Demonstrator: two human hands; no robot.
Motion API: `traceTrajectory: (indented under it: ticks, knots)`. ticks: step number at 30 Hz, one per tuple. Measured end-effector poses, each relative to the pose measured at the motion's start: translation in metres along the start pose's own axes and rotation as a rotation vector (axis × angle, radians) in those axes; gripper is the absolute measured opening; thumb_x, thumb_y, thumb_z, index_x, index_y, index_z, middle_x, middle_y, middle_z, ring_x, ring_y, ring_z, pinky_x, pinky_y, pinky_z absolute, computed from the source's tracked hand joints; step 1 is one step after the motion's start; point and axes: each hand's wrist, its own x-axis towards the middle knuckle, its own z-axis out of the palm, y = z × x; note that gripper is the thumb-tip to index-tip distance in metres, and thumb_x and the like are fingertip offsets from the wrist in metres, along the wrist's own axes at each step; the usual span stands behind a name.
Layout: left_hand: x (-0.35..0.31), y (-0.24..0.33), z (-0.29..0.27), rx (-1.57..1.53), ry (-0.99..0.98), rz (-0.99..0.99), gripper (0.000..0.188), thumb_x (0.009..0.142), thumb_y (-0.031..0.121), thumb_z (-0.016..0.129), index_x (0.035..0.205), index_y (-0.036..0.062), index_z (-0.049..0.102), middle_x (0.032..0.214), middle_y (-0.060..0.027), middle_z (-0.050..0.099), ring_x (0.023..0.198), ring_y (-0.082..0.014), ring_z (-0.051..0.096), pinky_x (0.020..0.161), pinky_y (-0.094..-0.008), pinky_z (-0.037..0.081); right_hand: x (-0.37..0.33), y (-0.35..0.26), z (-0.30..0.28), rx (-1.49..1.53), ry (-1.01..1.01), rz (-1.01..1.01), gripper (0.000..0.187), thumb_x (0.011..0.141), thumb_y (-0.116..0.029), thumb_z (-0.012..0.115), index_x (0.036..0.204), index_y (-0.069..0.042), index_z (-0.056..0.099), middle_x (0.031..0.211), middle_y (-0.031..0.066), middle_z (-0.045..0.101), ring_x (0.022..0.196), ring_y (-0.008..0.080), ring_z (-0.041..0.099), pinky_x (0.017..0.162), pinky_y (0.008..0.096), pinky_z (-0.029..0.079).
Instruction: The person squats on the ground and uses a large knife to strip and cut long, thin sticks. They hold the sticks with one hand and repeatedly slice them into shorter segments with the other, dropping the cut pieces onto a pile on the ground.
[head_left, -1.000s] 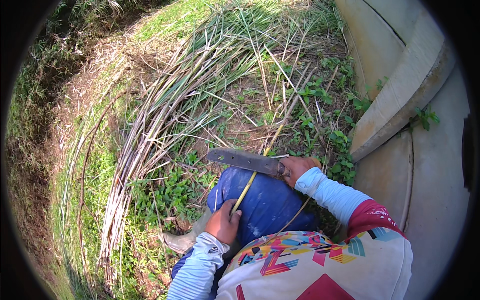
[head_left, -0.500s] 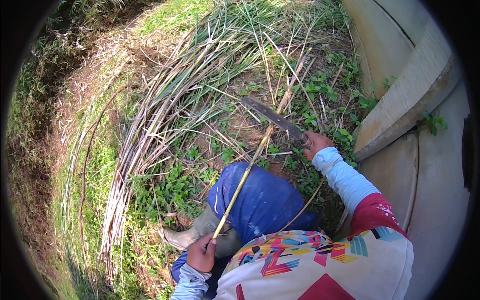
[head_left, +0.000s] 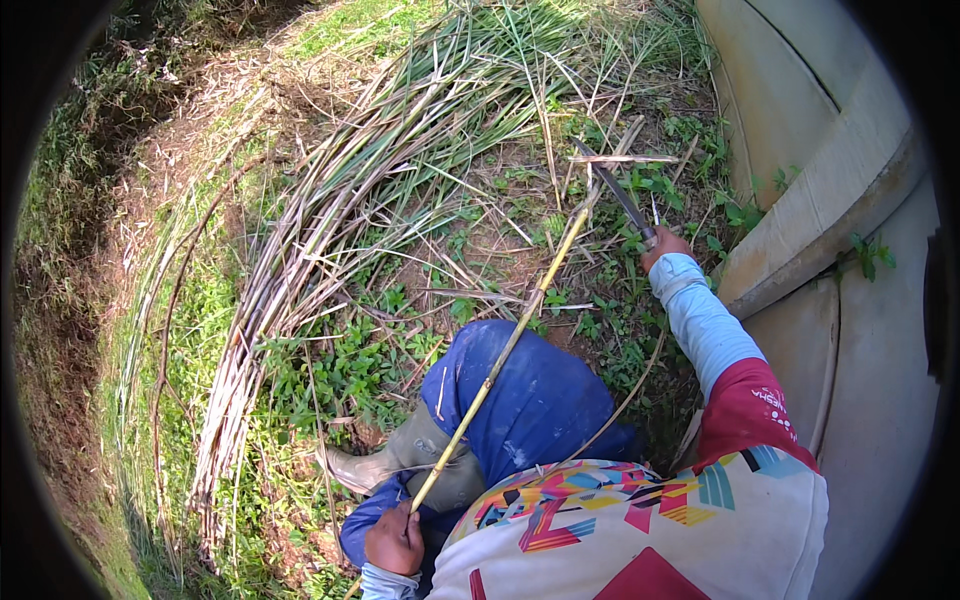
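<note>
A thin yellow-green cane stalk [head_left: 500,362] slants across my bent knee in blue trousers. Its lower part is gripped in my left hand [head_left: 394,542], fingers closed round it, and a short piece shows below the hand. At the far right, my right hand [head_left: 666,249] holds a machete [head_left: 625,197] by its handle. The dark blade points away and to the left, close beside the stalk's far end; whether they touch I cannot tell. A pale dry leaf strip [head_left: 628,158] lies across the blade near its tip.
A long heap of cut stalks [head_left: 290,270] with green leaves [head_left: 480,60] stretches along my left. Concrete walling [head_left: 820,190] stands close on the right. Low weeds and dry leaf scraps cover the ground round my rubber boot [head_left: 360,470].
My right hand and the machete have moved farther away and right, the blade swinging to point more forward. My left hand has drawn slightly back. Dry leaf has come loose from the stalk's far part.
</note>
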Motion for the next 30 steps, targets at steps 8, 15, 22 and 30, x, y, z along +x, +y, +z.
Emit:
traceTrajectory:
  ticks: [8,15,22,30]
  knots:
    - [0.007,0.018,0.006,-0.049,0.079,-0.068,0.018,0.089,0.014,0.067,0.105,0.0053,0.069,0.081,-0.0157,0.067,0.07,-0.0392,0.066,0.061,-0.0472,0.051,-0.144,-0.022,0.009,-0.035,-0.171,-0.802,0.039,0.076,-0.016,0.073,0.113,-0.012,0.064,0.097,0.012,0.069,0.092,0.0362,0.068,0.082,0.0471,0.055]
    - [0.007,0.014,0.007,-0.017,0.158,-0.039,0.013,0.087,0.013,0.07,0.097,0.0063,0.066,0.083,-0.0155,0.066,0.07,-0.04,0.065,0.061,-0.0478,0.05,-0.13,-0.026,0.014,-0.061,-0.201,-0.875,0.038,0.074,-0.016,0.073,0.11,-0.012,0.064,0.091,0.0126,0.067,0.091,0.0367,0.067,0.08,0.0485,0.053]
    - [0.008,0.016,0.013,-0.02,0.13,-0.052,0.011,0.09,0.014,0.066,0.098,0.0065,0.066,0.079,-0.0171,0.065,0.07,-0.0405,0.064,0.06,-0.0488,0.049,-0.02,-0.001,-0.011,-0.036,-0.006,-0.075,0.041,0.077,-0.02,0.073,0.116,-0.011,0.064,0.106,0.0187,0.071,0.102,0.0409,0.067,0.092,0.0464,0.054]
    - [0.02,0.022,0.011,-0.074,-0.016,-0.125,0.013,0.095,0.015,0.061,0.099,0.0047,0.067,0.077,-0.0206,0.065,0.07,-0.0431,0.064,0.06,-0.0498,0.049,-0.152,-0.033,0.007,0.053,-0.188,-0.651,0.037,0.075,-0.016,0.074,0.111,-0.012,0.064,0.098,0.0137,0.07,0.096,0.0371,0.068,0.084,0.0473,0.054]
